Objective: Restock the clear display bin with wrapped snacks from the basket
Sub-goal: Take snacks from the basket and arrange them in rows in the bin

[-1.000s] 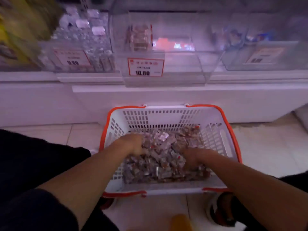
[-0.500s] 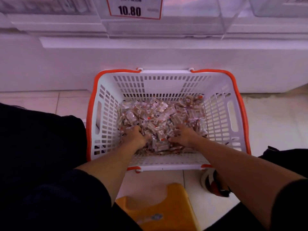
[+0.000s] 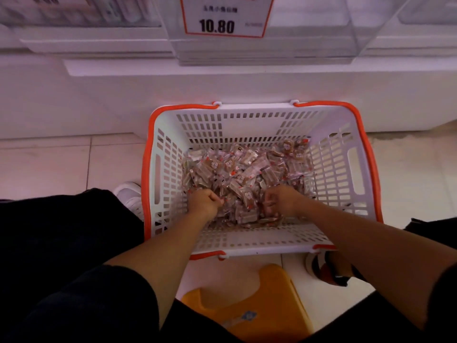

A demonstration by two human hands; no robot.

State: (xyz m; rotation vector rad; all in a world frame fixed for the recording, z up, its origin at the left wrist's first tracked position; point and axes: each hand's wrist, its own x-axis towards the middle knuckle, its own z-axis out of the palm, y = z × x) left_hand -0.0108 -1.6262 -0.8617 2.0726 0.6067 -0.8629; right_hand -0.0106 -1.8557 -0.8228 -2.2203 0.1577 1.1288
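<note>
Tag (image 3: 223, 17) reading 10.80, hands gripping snacks (image 3: 243, 169)

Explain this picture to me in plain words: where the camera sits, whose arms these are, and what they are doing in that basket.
There is no machine here. The camera is worn on a person's head and looks down at their own arms. A white slotted plastic basket with orange rim stands on the tiled floor, holding a heap of small clear-wrapped brown snacks. The left hand and right hand are both curled into that heap, gathering snacks. Above, a clear plastic display bin carries a price card reading 10.80.
</note>
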